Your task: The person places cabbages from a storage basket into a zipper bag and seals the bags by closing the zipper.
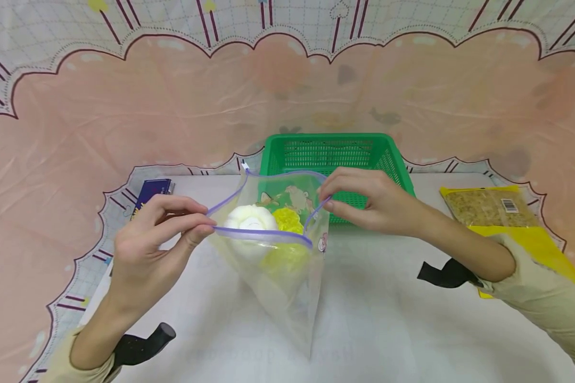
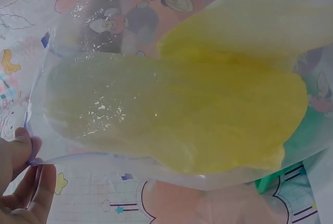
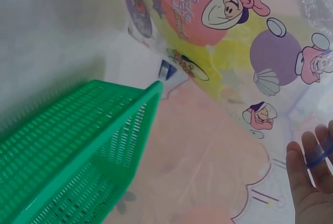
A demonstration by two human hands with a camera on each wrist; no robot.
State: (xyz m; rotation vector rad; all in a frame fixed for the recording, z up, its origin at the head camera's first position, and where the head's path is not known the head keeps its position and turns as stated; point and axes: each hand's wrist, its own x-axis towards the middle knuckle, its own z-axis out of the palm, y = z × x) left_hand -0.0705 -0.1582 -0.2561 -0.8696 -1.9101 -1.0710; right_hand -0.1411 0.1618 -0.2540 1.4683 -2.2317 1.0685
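A clear zip bag [image 1: 278, 298] with a purple zip edge hangs between both hands, its mouth spread wide. My left hand [image 1: 158, 244] pinches the rim on the left between thumb and fingers. On the far right of the mouth, my right hand [image 1: 369, 199] pinches the rim too. Inside lie two long pale things that look like napa cabbages: one shows a white rounded end [image 1: 251, 218], the other a crinkled yellow end [image 1: 287, 219]. Through the plastic, the left wrist view shows their yellow part [image 2: 234, 115]. Cartoon figures [image 3: 226, 11] are printed on the bag.
Behind the bag stands a green plastic basket [image 1: 388, 154]. A yellow packet with a barcode [image 1: 491, 207] lies at the right, partly under the right sleeve. The dark blue box [image 1: 155, 187] sits at the left, partly behind my left hand. White covers the table [image 1: 364, 319].
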